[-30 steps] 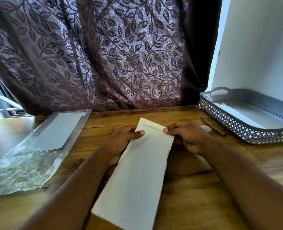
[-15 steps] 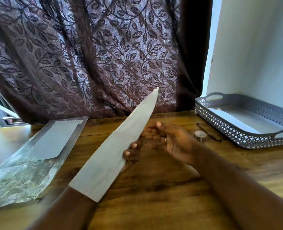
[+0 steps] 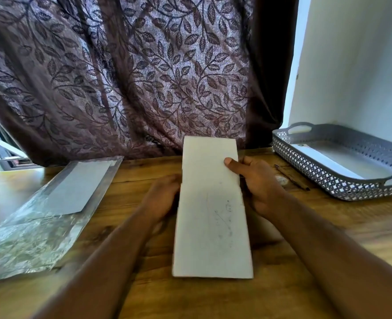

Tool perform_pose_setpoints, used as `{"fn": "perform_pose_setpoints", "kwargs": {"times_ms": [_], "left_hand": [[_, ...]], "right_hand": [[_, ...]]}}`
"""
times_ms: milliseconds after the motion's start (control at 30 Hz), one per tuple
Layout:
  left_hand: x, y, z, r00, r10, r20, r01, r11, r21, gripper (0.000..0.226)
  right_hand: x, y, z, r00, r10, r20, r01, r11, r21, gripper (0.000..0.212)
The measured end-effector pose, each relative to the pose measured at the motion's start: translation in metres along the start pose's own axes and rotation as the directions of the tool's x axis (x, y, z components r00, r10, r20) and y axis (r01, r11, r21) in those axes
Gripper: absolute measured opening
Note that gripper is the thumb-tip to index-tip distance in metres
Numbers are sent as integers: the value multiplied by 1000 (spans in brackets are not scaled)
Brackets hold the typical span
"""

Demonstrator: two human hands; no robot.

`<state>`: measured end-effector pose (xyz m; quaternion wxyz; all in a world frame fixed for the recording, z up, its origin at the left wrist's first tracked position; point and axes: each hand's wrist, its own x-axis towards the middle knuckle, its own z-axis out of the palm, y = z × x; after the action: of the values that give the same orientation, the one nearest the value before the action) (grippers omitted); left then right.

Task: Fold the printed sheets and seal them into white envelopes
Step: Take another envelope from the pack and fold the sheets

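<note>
A long white envelope (image 3: 211,212) is held lengthwise above the wooden table (image 3: 270,291), its far end raised toward the curtain. Faint print shows through its near half. My left hand (image 3: 161,199) grips its left edge from behind, fingers mostly hidden. My right hand (image 3: 257,178) grips the right edge, thumb pressed on the upper face. More white envelopes (image 3: 75,189) lie inside a clear plastic wrapper (image 3: 29,238) at the left.
A grey perforated tray (image 3: 342,178) holding white paper sits at the back right. A dark pen (image 3: 291,177) and a small round object (image 3: 281,180) lie between the tray and my right hand. A patterned curtain (image 3: 130,77) hangs behind the table.
The envelope lay flat under both hands, was lifted edge-on by my left hand, and is now turned face up, held by both hands with its other side showing.
</note>
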<state>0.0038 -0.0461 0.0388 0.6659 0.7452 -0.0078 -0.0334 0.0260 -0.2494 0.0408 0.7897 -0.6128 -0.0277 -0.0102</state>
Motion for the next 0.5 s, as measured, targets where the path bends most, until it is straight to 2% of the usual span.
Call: {"fn": "perform_pose_setpoints", "kwargs": {"times_ms": [33,67,167,200,233,300,333,433,500], "left_hand": [[0,1,-1,1000,-10,1,10,992,-125,31],[4,-1,-4,1000,-9,2,10,984,-179,35],[13,-9,-13,997,-30,-73,18,988,-155,34],[16,-14,-14,994,-35,-104,27,996,-83,42],[17,-15,-14,991,-10,-135,19,998,63,50],[16,-17,-13,977,127,-171,-45,908,416,58],[16,-18,-12,969,185,-162,-72,843,533,60],[15,-18,-11,955,258,-144,-84,706,703,57],[16,-20,-10,948,296,-121,-95,623,777,54]], "right_hand": [[0,3,-1,1000,15,-14,-16,996,-89,23],[0,7,-2,999,27,-18,-30,983,-180,23],[1,15,-4,1000,15,-21,-22,909,-416,18],[2,18,-4,1000,11,-20,-19,883,-469,18],[4,21,-5,1000,13,-19,-21,858,-513,18],[4,22,-4,999,29,-24,-38,802,-597,20],[5,22,-4,999,35,-27,-44,754,-656,21],[5,19,-1,1000,-29,-10,4,468,-883,31],[4,18,2,996,-89,-12,14,279,-960,39]]}}
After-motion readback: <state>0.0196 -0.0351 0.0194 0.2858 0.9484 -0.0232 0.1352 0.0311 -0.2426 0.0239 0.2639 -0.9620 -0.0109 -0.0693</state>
